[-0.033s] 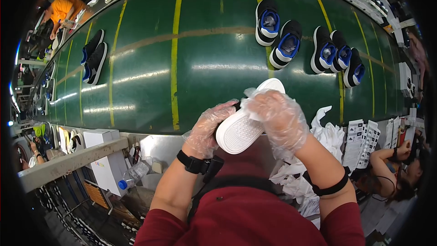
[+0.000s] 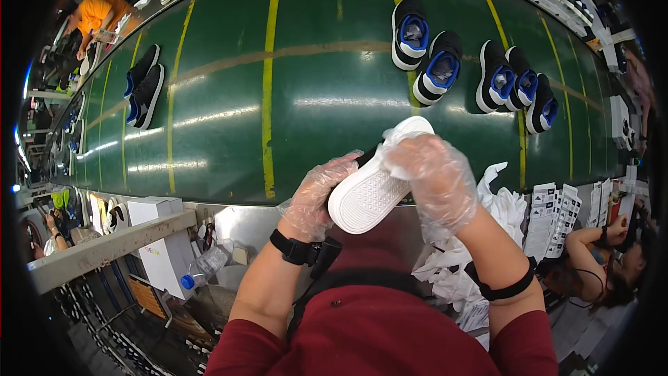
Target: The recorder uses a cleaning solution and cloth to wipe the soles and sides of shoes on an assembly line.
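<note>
A sneaker [image 2: 367, 198], its white textured sole turned up toward me, is tilted over the near edge of the green work surface. My left hand [image 2: 321, 191], in a clear plastic glove, grips its side near the heel end. My right hand [image 2: 435, 177], gloved the same way, has its fingers bent and pressed together against the middle of the sole. Whatever those fingers may hold is hidden. Beyond my hands stand a black sneaker [image 2: 437, 73] with blue lining and another black sneaker [image 2: 405, 49], both with stuffing inside.
Several more dark sneakers [image 2: 494, 76] stand at right, and a pair of black shoes [image 2: 146, 97] lies at left. Crumpled white paper [image 2: 497, 212] is heaped by my right arm, near label sheets [image 2: 553, 216]. A plastic bottle [image 2: 205, 267] and white box [image 2: 165, 257] are at lower left.
My right hand has shifted slightly to the right over the sole, uncovering more of its middle. My left hand keeps its grip on the sneaker.
</note>
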